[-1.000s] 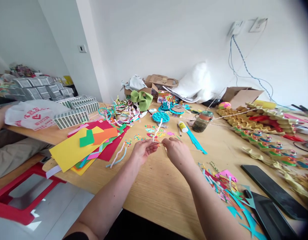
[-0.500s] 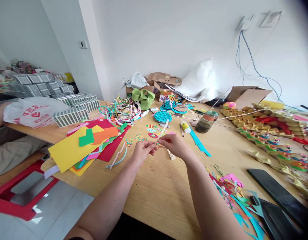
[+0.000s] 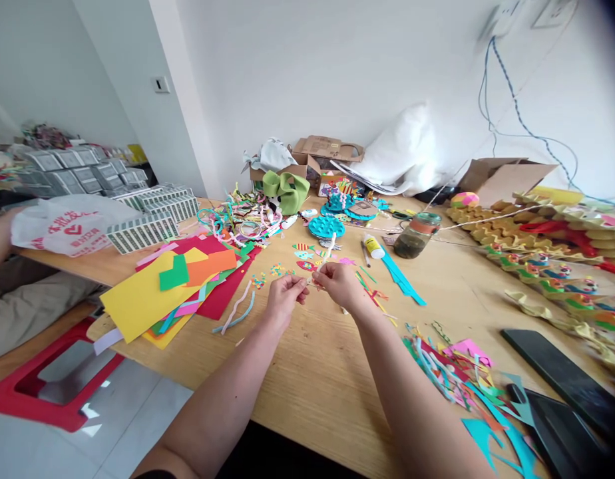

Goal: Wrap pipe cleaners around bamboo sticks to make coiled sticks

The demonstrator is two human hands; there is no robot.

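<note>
A white pipe cleaner (image 3: 332, 243) sticks up out of the fingers of my right hand (image 3: 341, 285), which pinches it over the middle of the table. Close beside it, my left hand (image 3: 285, 297) has thumb and forefinger pressed together at what looks like the lower end of the same strand; the fingers partly hide it. Small paper fish (image 3: 303, 247) lie just beyond my hands, below a blue bumpy disc (image 3: 326, 227). Colourful paper bits (image 3: 277, 269) are scattered past my left hand. A pink and a blue pipe cleaner (image 3: 237, 311) lie to its left.
Coloured paper sheets (image 3: 148, 296) are piled at left. A glue bottle (image 3: 373, 246), blue strips (image 3: 403, 278) and a glass jar (image 3: 418, 234) stand or lie at right. Paper scraps (image 3: 467, 366) and a black phone (image 3: 547, 366) lie near right. Another person's arm (image 3: 2, 233) shows at far left.
My right hand has turned and shifted slightly, uncovering thin coloured strips on the table behind it. Both hands stay close together, still pinching. The view has moved a little.
</note>
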